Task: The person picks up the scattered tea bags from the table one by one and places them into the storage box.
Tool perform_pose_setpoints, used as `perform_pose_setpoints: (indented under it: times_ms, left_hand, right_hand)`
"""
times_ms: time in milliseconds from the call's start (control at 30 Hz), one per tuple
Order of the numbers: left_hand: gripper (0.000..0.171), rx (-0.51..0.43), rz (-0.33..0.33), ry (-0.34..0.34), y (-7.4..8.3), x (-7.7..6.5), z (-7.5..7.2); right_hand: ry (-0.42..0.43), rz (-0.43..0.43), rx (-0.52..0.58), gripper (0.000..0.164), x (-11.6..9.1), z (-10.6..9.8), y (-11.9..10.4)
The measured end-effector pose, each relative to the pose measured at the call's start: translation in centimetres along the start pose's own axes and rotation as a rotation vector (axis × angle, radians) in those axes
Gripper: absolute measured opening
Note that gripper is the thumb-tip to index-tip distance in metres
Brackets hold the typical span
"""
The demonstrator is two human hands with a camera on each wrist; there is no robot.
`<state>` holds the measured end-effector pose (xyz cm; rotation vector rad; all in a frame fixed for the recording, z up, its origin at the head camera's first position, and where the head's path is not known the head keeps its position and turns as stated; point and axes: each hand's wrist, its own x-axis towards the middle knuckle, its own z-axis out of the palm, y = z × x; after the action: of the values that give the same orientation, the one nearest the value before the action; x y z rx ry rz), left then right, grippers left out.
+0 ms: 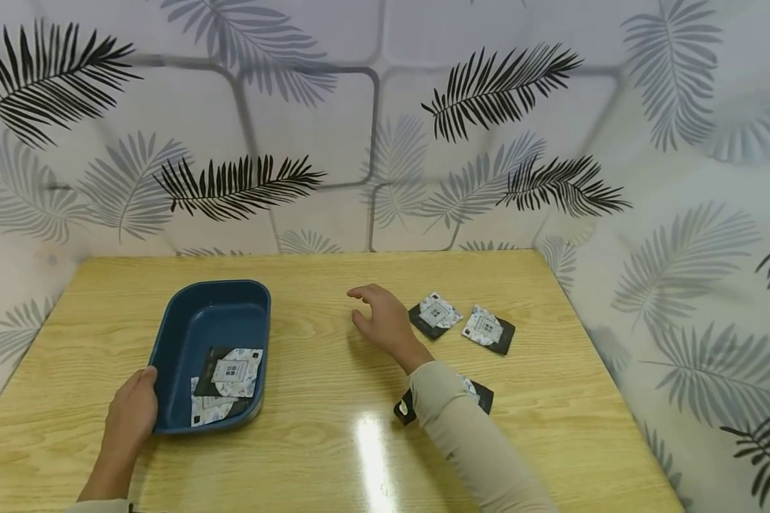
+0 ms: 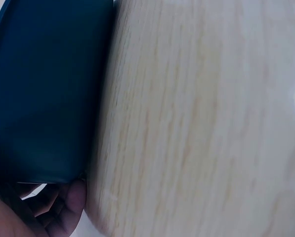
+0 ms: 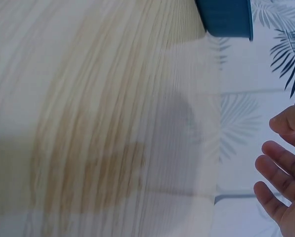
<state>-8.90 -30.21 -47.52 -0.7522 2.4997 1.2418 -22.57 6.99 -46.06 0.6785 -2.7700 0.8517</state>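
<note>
My left hand (image 1: pixel 131 410) grips the left rim of a dark blue plastic bin (image 1: pixel 172 335), thumb over the edge. In the left wrist view its curled fingers (image 2: pixel 70 210) show under the bin's edge. Inside the bin, two black-and-white printed sachets (image 1: pixel 234 372) overlap at the near end. My right hand (image 1: pixel 385 320) hovers over the table with loosely bent fingers, holding nothing. Just right of it lies a sachet (image 1: pixel 435 314), with another sachet (image 1: pixel 489 329) farther right. Under the right forearm, more sachet packaging (image 1: pixel 483 396) is partly hidden; I cannot tell how many pieces.
Everything stands on a light wood-grain table (image 1: pixel 321 356). A pale leaf-patterned backdrop (image 1: pixel 334 128) rises behind the table and along its sides. A bright light reflection falls on the tabletop near the front middle.
</note>
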Motion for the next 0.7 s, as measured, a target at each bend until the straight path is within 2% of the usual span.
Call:
perform_pose_setpoints:
  times_ms: [333,533,700]
  left_hand:
    - [0.073,-0.016,-0.022,0.018,0.1,-0.1,0.1]
    - [0.073,0.0,-0.014,0.023,0.2,-0.1,0.2]
    - [0.073,-0.023,-0.011,0.036,0.1,0.0,0.3]
  right_hand:
    - [0.001,0.036,-0.019,0.031,-0.1,-0.7,1.7]
    - [0.002,0.088,-0.041,0.031,-0.6,-0.6,2.6]
    - [-0.004,0.136,-0.055,0.033,-1.0,-1.0,3.7]
